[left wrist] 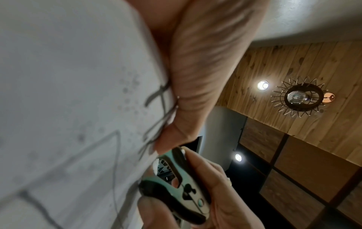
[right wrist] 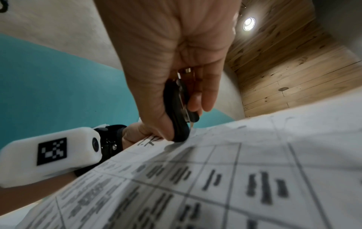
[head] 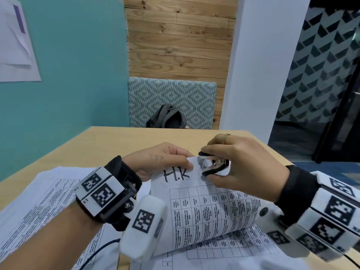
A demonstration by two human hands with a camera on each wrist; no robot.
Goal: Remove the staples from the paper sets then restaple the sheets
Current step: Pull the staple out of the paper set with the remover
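Note:
A stapled paper set (head: 204, 211) marked "H.K" with a printed table is lifted off the wooden table, its top corner raised. My left hand (head: 167, 160) pinches that top corner; its thumb (left wrist: 188, 108) lies along the sheet's edge (left wrist: 78, 93). My right hand (head: 239, 168) grips a black and white staple remover (head: 213, 165), squeezed between thumb and fingers, its claws set at the corner of the paper. The remover (right wrist: 179, 111) touches the sheet (right wrist: 235, 170) beside the handwriting. Seen from the left wrist, the remover (left wrist: 176, 182) sits just below my thumb tip. The staple itself is hidden.
More printed sheets (head: 39, 207) lie flat on the wooden table (head: 120, 141) at the left and under the lifted set. A black cable (head: 97, 252) runs near the front edge. A grey backpack (head: 167, 117) rests on the patterned bench behind the table.

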